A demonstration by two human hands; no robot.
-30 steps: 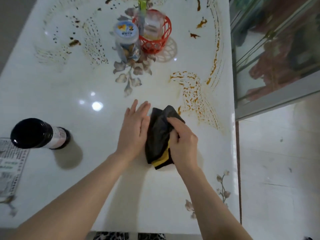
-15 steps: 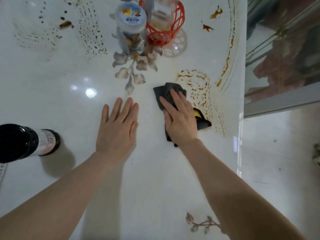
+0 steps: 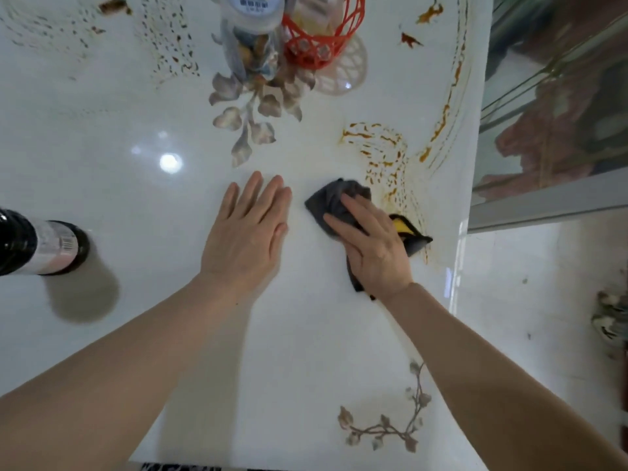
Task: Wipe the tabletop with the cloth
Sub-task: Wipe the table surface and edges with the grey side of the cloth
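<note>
The glossy white tabletop (image 3: 136, 113) has printed flowers and orange-brown spatter marks. A dark grey cloth (image 3: 334, 198) with a yellow patch lies on it, right of centre, beside a patch of orange spatter (image 3: 384, 154). My right hand (image 3: 370, 246) lies flat on top of the cloth, fingers spread, pressing it onto the table. Most of the cloth is hidden under that hand. My left hand (image 3: 248, 232) rests flat on the bare table just left of the cloth, fingers together, holding nothing.
A dark bottle (image 3: 37, 246) stands at the left edge. A clear jar (image 3: 253, 35) and a red basket (image 3: 319, 32) stand at the back centre. The table's right edge (image 3: 465, 232) runs close to the cloth; a glass cabinet (image 3: 550, 113) lies beyond.
My right hand went from gripping the bunched cloth to pressing it flat and slid it right and away, toward the orange spatter. My left hand left the cloth and lies flat beside it.
</note>
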